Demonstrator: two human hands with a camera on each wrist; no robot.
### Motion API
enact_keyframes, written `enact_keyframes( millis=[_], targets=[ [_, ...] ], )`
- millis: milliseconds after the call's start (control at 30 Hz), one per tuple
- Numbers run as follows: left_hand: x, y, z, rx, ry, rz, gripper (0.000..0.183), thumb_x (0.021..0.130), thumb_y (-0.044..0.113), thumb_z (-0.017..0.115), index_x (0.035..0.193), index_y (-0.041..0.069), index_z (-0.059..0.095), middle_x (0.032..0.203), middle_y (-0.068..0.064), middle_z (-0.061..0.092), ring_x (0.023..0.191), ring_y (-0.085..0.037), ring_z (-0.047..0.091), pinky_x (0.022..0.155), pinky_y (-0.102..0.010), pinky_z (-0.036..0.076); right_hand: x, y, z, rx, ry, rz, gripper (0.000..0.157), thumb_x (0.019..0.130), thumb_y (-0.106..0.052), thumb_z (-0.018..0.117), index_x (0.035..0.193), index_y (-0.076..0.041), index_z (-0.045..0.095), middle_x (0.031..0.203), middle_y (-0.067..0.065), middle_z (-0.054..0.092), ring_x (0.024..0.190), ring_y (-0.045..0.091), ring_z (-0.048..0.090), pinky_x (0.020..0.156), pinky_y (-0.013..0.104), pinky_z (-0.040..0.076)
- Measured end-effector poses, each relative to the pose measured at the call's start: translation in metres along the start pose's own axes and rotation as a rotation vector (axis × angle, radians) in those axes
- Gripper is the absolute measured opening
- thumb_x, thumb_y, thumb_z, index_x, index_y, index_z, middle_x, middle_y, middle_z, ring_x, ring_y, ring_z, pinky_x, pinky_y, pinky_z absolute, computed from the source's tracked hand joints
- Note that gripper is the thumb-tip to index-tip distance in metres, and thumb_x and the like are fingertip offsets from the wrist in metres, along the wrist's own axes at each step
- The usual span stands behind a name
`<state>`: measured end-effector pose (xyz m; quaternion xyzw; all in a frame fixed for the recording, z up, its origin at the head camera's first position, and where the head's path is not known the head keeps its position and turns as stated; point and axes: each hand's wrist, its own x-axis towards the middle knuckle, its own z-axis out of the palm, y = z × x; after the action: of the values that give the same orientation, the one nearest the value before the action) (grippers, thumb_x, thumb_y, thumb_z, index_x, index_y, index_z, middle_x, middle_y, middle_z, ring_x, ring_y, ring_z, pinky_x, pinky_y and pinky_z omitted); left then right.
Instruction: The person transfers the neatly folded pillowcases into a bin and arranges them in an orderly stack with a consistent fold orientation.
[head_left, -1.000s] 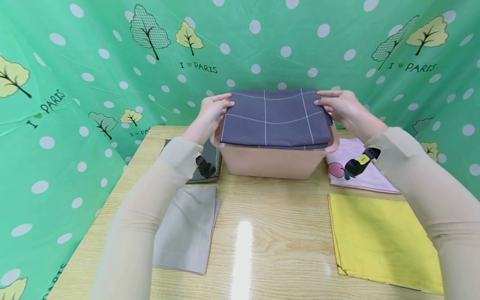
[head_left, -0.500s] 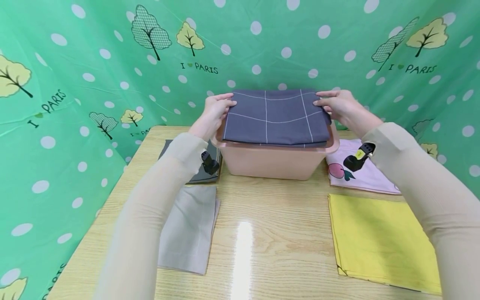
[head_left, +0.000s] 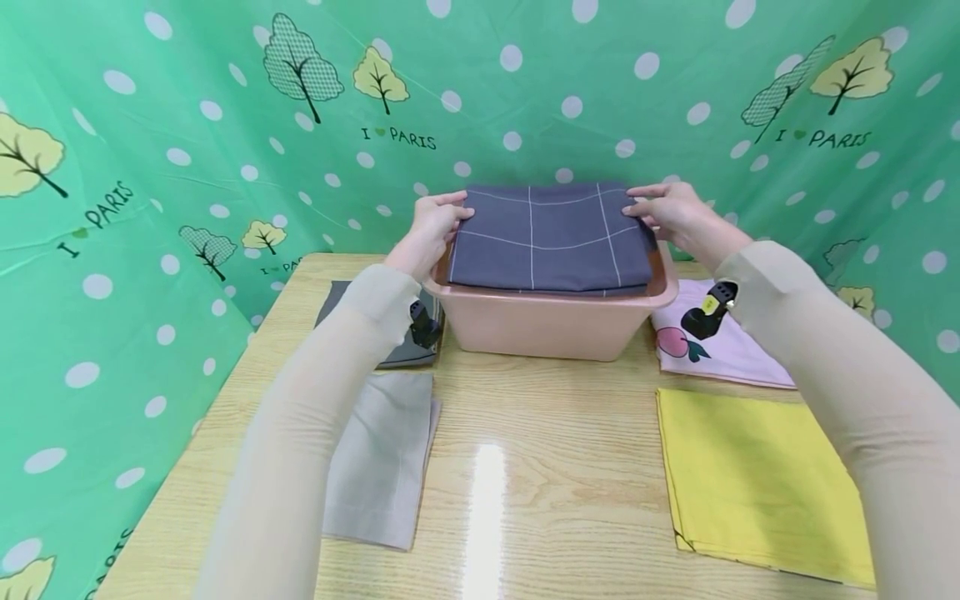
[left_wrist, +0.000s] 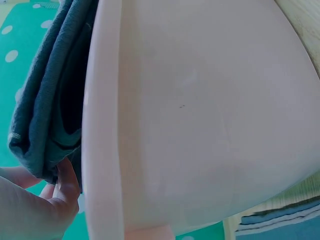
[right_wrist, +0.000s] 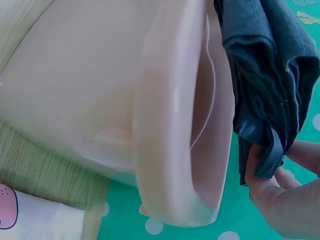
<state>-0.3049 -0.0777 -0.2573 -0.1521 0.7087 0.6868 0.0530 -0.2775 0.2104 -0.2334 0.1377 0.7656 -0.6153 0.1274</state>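
Two hands on this one and neither is wide: the left hand (head_left: 435,227) and the right hand (head_left: 678,215) each have thumb and fingers nipped round an end of a folded navy grid cloth (head_left: 558,242). It's at the upper middle of the frame, held across the mouth of a pink basin (head_left: 547,325). Can't tell from here whether its underside touches anything inside. IMO the trick is getting every layer into the pinch, since the folds gape at the right hand's end and could slip apart. I'd also hold both ends level and move the hands together, so the front edge doesn't catch on the rim (head_left: 666,285). Further out, a charcoal cloth (head_left: 411,352) lies left of the basin, a grey cloth (head_left: 382,467) lower left, a pink cloth (head_left: 738,354) middle right, a yellow cloth (head_left: 757,483) lower right.
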Motion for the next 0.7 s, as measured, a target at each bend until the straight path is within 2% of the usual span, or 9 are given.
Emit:
enact_keyframes(
  millis=[100,167,267,367,467,567,633,700],
  targets=[
    [0.001,-0.001,0.001,0.002,-0.005,-0.01,0.04,0.081,0.002,0.061,0.117,0.021,0.059,0.083,0.002,0.059,0.053,-0.006,0.043,0.054,-0.018,0.039,0.002,0.001,0.001,-0.064,0.016,-0.003,0.055,0.085,-0.01,0.056,0.136,-0.014,0.036,0.099,0.001,0.052,0.057,0.002,0.053,0.057,0.017,0.048],
    [0.002,-0.002,0.001,0.005,-0.005,-0.012,0.04,0.081,0.002,0.06,0.117,0.021,0.059,0.081,0.003,0.058,0.051,-0.006,0.04,0.052,-0.018,0.037,0.003,0.002,0.001,-0.104,0.027,0.0,0.054,0.086,-0.011,0.055,0.136,-0.015,0.036,0.116,0.003,0.052,0.053,0.001,0.051,0.054,0.016,0.046],
    [0.003,-0.003,0.002,0.003,-0.006,-0.004,0.041,0.081,0.0,0.06,0.117,0.019,0.059,0.088,0.001,0.061,0.048,-0.005,0.04,0.048,-0.017,0.036,0.004,0.003,0.001,-0.132,0.033,0.005,0.053,0.087,-0.012,0.054,0.136,-0.015,0.035,0.136,0.005,0.039,0.05,0.0,0.049,0.051,0.015,0.044],
    [0.004,-0.004,0.004,0.004,0.0,0.004,0.04,0.081,-0.002,0.059,0.116,0.017,0.06,0.101,-0.001,0.062,0.048,-0.004,0.042,0.045,-0.015,0.035,0.006,0.004,0.001,-0.134,0.038,0.005,0.053,0.087,-0.012,0.054,0.136,-0.015,0.035,0.135,0.005,0.04,0.05,0.0,0.049,0.051,0.015,0.044],
    [0.006,-0.005,0.006,0.02,0.013,0.007,0.039,0.081,-0.003,0.058,0.116,0.015,0.06,0.101,-0.004,0.062,0.047,-0.004,0.041,0.043,-0.015,0.033,0.007,0.004,0.001,-0.144,0.039,0.003,0.052,0.087,-0.012,0.053,0.136,-0.014,0.036,0.13,0.007,0.043,0.051,0.001,0.049,0.05,0.016,0.044],
    [0.009,-0.006,0.008,0.052,0.03,0.017,0.039,0.082,-0.003,0.057,0.116,0.014,0.059,0.101,-0.003,0.061,0.046,-0.005,0.036,0.042,-0.016,0.029,0.008,0.005,0.001,-0.155,0.03,0.002,0.052,0.088,-0.01,0.052,0.137,-0.014,0.034,0.14,0.006,0.034,0.051,0.001,0.047,0.05,0.016,0.042],
    [0.012,-0.007,0.01,0.064,0.04,0.02,0.039,0.082,-0.003,0.057,0.116,0.014,0.059,0.104,-0.002,0.061,0.045,-0.005,0.034,0.043,-0.017,0.027,0.009,0.006,0.0,-0.165,0.034,0.0,0.052,0.088,-0.01,0.051,0.137,-0.013,0.034,0.129,0.005,0.047,0.052,0.001,0.047,0.049,0.016,0.042],
    [0.013,-0.007,0.011,0.072,0.042,0.024,0.039,0.082,-0.003,0.057,0.117,0.013,0.059,0.11,-0.002,0.06,0.046,-0.005,0.035,0.044,-0.018,0.028,0.01,0.006,-0.001,-0.177,0.041,-0.006,0.052,0.088,-0.01,0.052,0.136,-0.012,0.035,0.105,0.001,0.06,0.052,0.001,0.047,0.048,0.016,0.041]
  ],
)
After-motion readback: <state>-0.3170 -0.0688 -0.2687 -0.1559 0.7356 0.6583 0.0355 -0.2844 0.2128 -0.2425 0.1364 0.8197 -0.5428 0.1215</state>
